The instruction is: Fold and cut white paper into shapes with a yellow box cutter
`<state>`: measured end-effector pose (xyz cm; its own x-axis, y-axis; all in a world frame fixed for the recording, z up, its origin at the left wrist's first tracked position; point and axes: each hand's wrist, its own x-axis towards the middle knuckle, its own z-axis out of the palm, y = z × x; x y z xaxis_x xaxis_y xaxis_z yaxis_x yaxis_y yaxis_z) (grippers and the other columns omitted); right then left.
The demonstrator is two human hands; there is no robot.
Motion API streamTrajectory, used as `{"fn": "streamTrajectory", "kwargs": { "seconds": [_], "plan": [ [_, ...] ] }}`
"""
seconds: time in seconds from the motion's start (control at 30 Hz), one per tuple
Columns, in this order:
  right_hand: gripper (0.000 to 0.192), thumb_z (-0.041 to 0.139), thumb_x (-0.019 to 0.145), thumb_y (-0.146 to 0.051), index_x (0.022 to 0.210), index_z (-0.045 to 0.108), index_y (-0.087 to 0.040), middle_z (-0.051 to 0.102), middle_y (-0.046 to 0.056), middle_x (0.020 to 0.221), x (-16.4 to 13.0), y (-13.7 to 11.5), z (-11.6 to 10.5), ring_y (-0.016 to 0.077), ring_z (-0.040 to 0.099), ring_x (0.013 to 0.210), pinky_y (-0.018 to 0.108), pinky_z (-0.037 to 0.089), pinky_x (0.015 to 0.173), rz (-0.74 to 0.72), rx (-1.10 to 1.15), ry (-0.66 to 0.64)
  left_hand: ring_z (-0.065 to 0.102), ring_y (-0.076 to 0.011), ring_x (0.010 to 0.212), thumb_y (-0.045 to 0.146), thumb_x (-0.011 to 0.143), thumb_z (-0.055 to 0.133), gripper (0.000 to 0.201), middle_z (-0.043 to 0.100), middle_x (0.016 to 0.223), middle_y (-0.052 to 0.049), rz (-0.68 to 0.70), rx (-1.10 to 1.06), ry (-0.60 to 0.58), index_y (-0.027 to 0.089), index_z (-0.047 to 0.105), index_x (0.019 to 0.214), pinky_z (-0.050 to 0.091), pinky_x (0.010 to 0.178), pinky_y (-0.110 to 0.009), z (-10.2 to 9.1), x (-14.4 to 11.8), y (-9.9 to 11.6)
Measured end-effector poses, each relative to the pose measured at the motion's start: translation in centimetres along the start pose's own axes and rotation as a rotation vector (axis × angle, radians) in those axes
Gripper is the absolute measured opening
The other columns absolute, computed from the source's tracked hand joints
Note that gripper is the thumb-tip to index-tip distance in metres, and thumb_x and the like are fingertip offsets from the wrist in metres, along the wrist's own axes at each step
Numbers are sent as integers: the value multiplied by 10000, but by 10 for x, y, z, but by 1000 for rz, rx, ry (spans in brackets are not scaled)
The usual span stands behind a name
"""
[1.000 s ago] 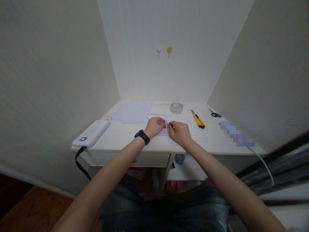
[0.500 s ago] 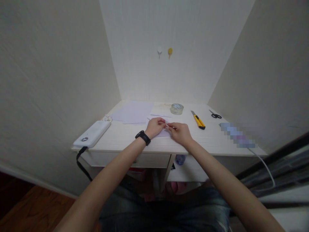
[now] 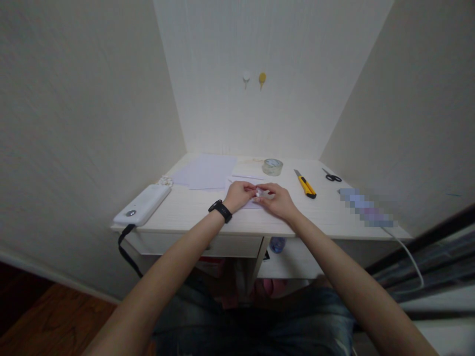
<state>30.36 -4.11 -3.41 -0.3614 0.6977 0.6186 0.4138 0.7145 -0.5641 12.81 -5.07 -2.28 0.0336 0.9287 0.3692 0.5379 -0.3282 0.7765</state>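
Observation:
Over a pale lilac sheet of paper [image 3: 252, 204] on the desk, my two hands meet. Between their fingertips is a small white piece of paper [image 3: 259, 193], its shape mostly hidden. My left hand [image 3: 239, 196], with a black watch [image 3: 220, 211] on the wrist, is closed, its thumb and fingers pinching the piece's left side. From the right, my right hand [image 3: 277, 200] curls thumb and fingers around the piece, with a gap between them where white shows. Just beyond the hands lies a thin paper stick [image 3: 248, 177].
Larger lilac sheets [image 3: 208, 170] lie at the back left. A roll of clear tape [image 3: 272, 167], a yellow utility knife [image 3: 305, 184] with blade out, and black scissors [image 3: 331, 175] are behind and right. A white device [image 3: 143, 203] stands left; a blurred-out object [image 3: 365, 207] lies right.
My right hand's fingers have spread further apart around the small white piece, and more of it shows. My left hand has stayed nearly in place.

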Motion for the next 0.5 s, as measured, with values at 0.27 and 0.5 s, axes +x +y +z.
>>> {"fn": "streamTrajectory", "kwargs": {
  "seconds": [0.27,0.5],
  "plan": [
    [374,806,678,-349,1021,742,-213,737,87,1009,1,0,0,242,654,903,393,518,810,131,25,20,692,-169,725,200,770,700,83,752,781,-48,25,-15,-6,155,748,820,517,719,-269,-1,-1,-1],
    [375,801,640,-332,977,750,-177,752,95,958,4,0,-1,222,671,851,374,515,790,215,218,-2,677,-169,725,187,758,706,68,746,773,-49,66,-43,-19,148,742,800,499,703,-271,-1,0,-3]
  ]
}}
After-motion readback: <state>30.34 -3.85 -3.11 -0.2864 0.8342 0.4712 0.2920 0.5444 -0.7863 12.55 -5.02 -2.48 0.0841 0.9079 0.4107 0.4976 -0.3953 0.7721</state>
